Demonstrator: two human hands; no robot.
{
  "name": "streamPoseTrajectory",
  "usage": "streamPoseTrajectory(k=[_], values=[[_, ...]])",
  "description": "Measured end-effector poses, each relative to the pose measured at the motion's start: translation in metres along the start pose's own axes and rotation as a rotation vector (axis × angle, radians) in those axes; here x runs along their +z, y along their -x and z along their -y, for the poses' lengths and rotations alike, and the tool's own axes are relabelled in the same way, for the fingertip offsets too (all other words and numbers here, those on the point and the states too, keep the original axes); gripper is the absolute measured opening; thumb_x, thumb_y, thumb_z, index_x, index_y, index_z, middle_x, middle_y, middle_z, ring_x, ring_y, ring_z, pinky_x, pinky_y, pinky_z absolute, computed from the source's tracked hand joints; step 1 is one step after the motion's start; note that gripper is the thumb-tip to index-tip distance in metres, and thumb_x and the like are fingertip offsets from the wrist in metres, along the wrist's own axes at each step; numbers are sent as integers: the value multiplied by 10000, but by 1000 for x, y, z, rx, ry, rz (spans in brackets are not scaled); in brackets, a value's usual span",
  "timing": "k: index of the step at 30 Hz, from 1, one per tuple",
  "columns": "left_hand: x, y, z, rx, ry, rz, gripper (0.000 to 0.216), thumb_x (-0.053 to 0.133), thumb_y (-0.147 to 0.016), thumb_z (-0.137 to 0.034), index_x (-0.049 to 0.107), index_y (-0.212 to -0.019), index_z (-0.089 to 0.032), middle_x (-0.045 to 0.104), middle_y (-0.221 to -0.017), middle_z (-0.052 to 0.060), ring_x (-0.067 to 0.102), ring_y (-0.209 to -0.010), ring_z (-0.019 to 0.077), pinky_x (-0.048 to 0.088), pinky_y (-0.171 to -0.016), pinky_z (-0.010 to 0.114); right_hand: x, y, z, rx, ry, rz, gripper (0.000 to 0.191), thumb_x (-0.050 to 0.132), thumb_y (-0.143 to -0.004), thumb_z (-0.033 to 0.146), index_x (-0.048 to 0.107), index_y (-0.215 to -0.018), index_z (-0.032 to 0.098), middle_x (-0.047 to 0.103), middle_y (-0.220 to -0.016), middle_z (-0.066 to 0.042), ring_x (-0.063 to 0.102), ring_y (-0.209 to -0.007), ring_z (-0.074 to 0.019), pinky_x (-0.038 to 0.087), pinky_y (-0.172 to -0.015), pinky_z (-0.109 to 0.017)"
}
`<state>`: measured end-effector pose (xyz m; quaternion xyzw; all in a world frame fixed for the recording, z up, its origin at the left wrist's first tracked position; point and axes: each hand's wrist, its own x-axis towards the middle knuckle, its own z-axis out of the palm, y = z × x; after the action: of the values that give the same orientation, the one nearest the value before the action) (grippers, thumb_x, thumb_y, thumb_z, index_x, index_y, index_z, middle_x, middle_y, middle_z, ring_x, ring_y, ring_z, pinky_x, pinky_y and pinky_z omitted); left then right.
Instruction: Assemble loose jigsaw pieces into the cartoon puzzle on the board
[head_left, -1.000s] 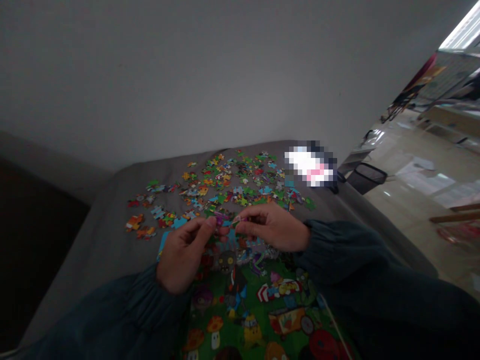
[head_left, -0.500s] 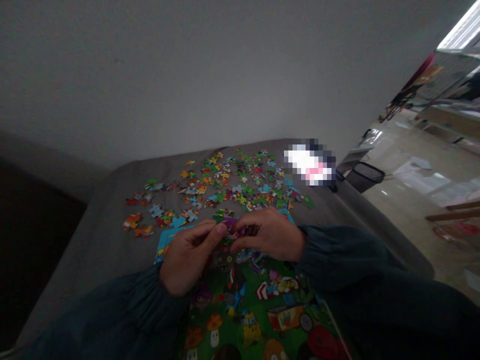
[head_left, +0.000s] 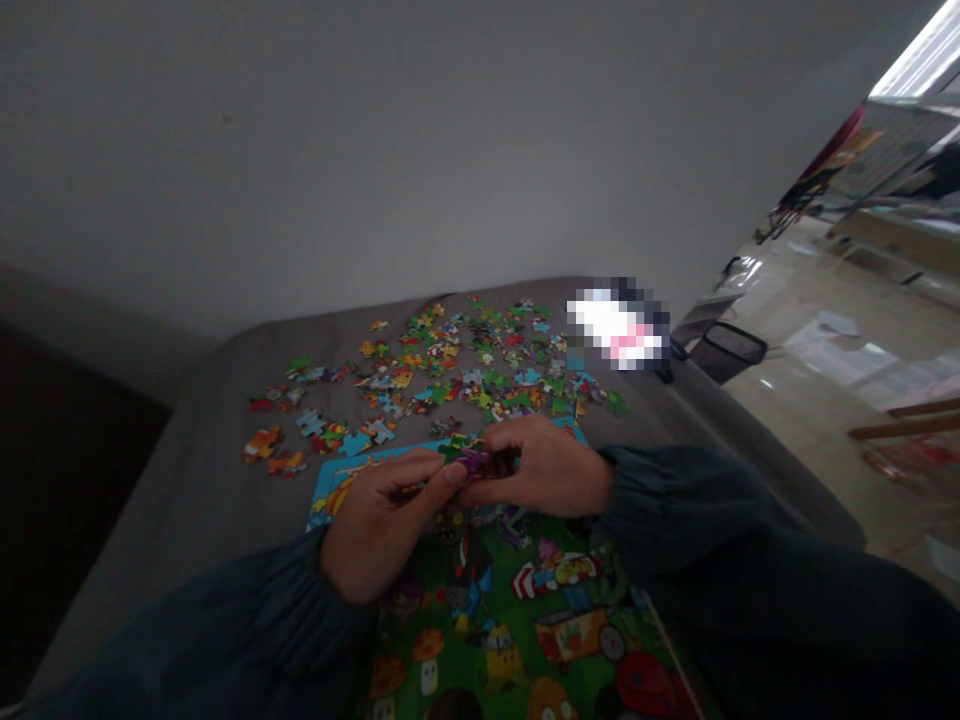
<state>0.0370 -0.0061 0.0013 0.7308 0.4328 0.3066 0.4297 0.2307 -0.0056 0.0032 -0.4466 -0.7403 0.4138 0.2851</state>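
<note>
Green and purple jigsaw pieces [head_left: 471, 459] are pinched between my two hands, over the upper part of a colourful picture board [head_left: 495, 610]. My left hand [head_left: 390, 515] grips them from the left, thumb on top. From the right, the fingers of my right hand [head_left: 534, 468] close on the same pieces. Whether these pieces are joined, and how many there are, I cannot tell, since my fingers cover part of them. The board shows cartoon figures on green, with a light blue border at its far edge, partly hidden by my hands.
Many loose jigsaw pieces [head_left: 450, 365] lie scattered on the grey cloth [head_left: 202, 430] beyond the board. A blurred-out object [head_left: 619, 330] sits at the back right. Behind the table rises a pale wall [head_left: 420, 150]. Off the right edge are a tiled floor and a dark chair [head_left: 727, 350].
The held pieces have turned slightly between my fingers, showing more green on top. Both hands stay nearly in place over the board.
</note>
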Motion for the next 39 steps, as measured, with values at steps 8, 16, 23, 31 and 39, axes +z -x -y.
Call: streamPoseTrajectory(k=[8, 16, 23, 31, 39], values=[[0, -1, 3, 30, -11, -14, 335, 574, -858, -382, 702, -596, -218, 572, -749, 27, 564, -708, 162, 429, -628, 230, -4, 0, 1, -22, -16, 49, 165, 781, -713, 241, 672, -634, 146, 491, -587, 55, 468, -549, -68, 342, -507, -210], [0, 1, 4, 53, -20, 21, 328, 559, -876, -364, 706, -629, -208, 606, -807, 28, 590, -788, 166, 446, -678, 228, -2, 0, 0, 34, -137, 93, 169, 779, -704, 265, 677, -694, 131, 514, -615, 49, 478, -579, -77, 365, -524, -209], [-1, 2, 3, 50, -42, 1, 352, 548, -885, -370, 696, -617, -195, 614, -772, 22, 594, -766, 158, 446, -655, 227, -2, 1, 3, -13, -89, 70, 143, 751, -715, 232, 652, -671, 139, 496, -631, 46, 473, -590, -77, 368, -545, -210], [-3, 2, -4, 157, -54, -22, 300, 594, -854, -271, 693, -579, -206, 655, -831, 20, 625, -741, 130, 482, -659, 190, -4, 1, 5, -3, -122, 77, 132, 714, -713, 158, 601, -648, 138, 485, -621, 53, 432, -578, -69, 349, -545, -206], [-2, 4, 5, 85, 113, -95, 66, 684, -797, -275, 733, -793, -231, 702, -812, -1, 640, -689, 129, 508, -611, 192, -2, 1, 6, -61, -123, -9, 157, 720, -711, 204, 586, -652, 148, 495, -627, 50, 455, -576, -73, 364, -553, -208]])
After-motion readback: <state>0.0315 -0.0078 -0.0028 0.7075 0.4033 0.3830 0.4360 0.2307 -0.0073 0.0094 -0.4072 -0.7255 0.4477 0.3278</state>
